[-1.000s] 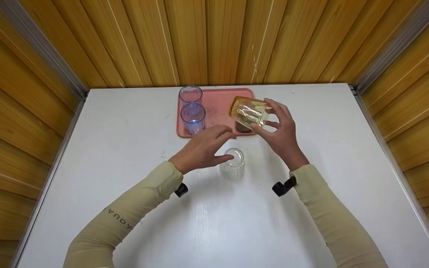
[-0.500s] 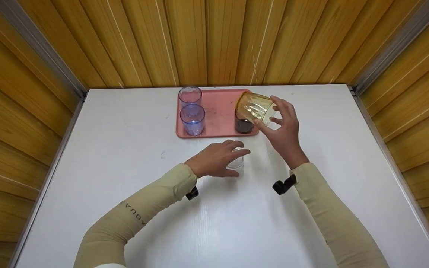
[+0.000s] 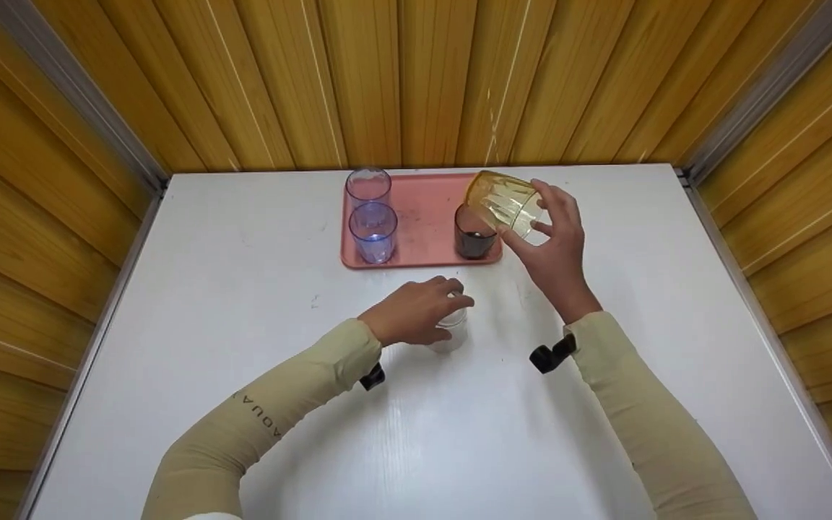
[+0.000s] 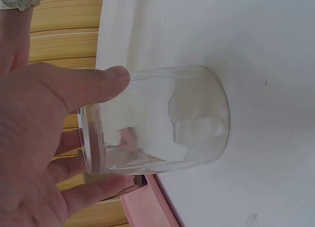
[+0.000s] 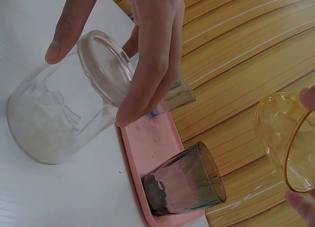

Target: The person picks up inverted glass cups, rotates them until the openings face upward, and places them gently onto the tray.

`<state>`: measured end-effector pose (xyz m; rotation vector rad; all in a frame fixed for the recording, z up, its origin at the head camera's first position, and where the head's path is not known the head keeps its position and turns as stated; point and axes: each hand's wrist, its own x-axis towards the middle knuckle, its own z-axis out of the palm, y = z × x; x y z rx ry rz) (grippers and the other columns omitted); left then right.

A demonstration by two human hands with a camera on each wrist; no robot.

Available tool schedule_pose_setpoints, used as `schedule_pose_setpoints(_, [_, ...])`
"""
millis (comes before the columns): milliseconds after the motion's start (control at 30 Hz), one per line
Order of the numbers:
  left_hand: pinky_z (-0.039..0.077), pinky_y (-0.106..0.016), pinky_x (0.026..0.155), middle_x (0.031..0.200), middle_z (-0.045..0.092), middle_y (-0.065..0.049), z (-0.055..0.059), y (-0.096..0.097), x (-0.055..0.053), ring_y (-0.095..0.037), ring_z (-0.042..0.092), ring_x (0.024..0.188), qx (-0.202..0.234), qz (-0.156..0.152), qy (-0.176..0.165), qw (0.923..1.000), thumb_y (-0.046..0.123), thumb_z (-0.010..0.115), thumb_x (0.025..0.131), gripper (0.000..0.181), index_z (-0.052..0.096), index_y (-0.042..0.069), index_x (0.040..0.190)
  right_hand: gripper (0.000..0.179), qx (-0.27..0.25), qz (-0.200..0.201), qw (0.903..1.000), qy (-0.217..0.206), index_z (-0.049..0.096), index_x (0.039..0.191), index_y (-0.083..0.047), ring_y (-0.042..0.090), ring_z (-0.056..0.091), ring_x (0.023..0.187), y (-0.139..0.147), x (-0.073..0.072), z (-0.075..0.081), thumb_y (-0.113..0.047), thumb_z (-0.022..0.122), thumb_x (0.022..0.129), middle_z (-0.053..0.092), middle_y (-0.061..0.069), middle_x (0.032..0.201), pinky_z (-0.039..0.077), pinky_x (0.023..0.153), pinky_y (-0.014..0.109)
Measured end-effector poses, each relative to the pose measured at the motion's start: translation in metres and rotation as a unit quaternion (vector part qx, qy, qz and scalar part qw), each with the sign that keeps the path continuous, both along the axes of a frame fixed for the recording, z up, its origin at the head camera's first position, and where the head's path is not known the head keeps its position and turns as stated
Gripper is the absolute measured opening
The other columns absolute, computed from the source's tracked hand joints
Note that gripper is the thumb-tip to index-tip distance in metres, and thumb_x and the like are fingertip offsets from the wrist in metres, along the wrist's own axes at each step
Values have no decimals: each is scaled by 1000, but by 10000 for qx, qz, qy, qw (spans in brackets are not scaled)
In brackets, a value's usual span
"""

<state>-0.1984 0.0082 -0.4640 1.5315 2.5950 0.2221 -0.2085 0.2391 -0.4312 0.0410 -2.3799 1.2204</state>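
In the head view, my left hand (image 3: 412, 314) grips a clear glass (image 3: 453, 318) in front of the tray. The left wrist view shows this glass (image 4: 147, 113) upside down, its thick base toward the palm and its rim toward the white table. Thumb and fingers lie on opposite sides near the base. My right hand (image 3: 559, 242) holds a yellow glass (image 3: 501, 201) tilted in the air, pinched around its narrower end. Its wide amber end points up and left, partly over a dark grey glass (image 3: 475, 242) that stands upright on the tray.
A pink tray (image 3: 427, 249) lies at the back of the white table (image 3: 257, 245). Two blue glasses, one in front (image 3: 375, 235) and one behind (image 3: 369, 186), stand along its left side. Yellow wood-look panels (image 3: 430, 79) rise behind the table and at both sides.
My left hand has moved right and toward me, off the tray's front edge, and closed around the clear glass. My right hand has shifted the yellow glass rightward and back, uncovering more of the dark glass.
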Motion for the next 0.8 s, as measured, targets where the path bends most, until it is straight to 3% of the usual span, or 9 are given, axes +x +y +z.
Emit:
schedule_pose_setpoints(433, [54, -45, 91, 133, 55, -8, 9, -47, -7, -25, 55, 121, -170, 683, -220, 9973, 25, 79, 80, 59, 55, 18, 134, 72, 73, -99, 9999, 2, 47, 140, -28, 20, 45, 123, 2, -11, 2, -37, 80, 77, 40, 8, 138, 54, 91, 43])
schedule_pose_setpoints(800, [53, -42, 93, 129, 56, -7, 5, -57, -11, -24, 58, 115, -316, 1004, -385, 9937, 23, 80, 79, 59, 55, 17, 132, 73, 240, -125, 9995, -170, 44, 142, -29, 20, 43, 129, 2, -21, 8, -36, 79, 78, 39, 7, 138, 53, 95, 44])
